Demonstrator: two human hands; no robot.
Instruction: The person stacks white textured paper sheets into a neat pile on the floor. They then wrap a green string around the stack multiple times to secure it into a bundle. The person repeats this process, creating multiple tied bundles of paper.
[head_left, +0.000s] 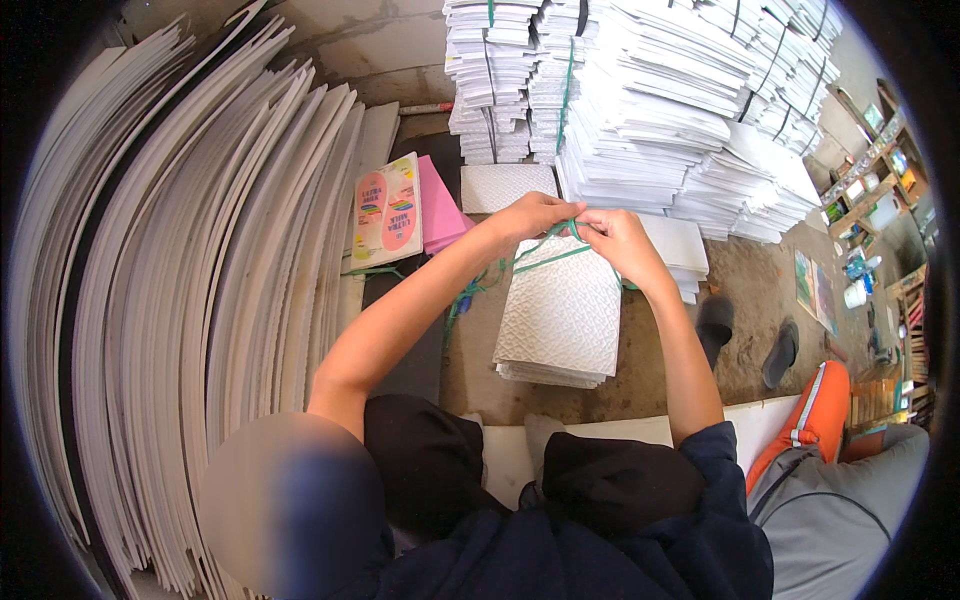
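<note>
A stack of white textured sheets (562,315) stands on the floor in front of my knees. Green plastic string (555,257) runs across the far part of its top, and some of it rises to my fingers. My left hand (540,213) is closed in a pinch on the string above the stack's far edge. Close against it, my right hand (617,240) also pinches the string, fingertips nearly meeting the left ones. The exact loop or crossing between the fingers is too small to make out.
Tall white sheets (190,290) stand on edge at the left. Bundled white stacks (650,90) rise at the back. A pink sheet (440,205) and a printed card (387,210) lie left of my hands. Dark slippers (780,352) and another person's legs (815,420) are at the right.
</note>
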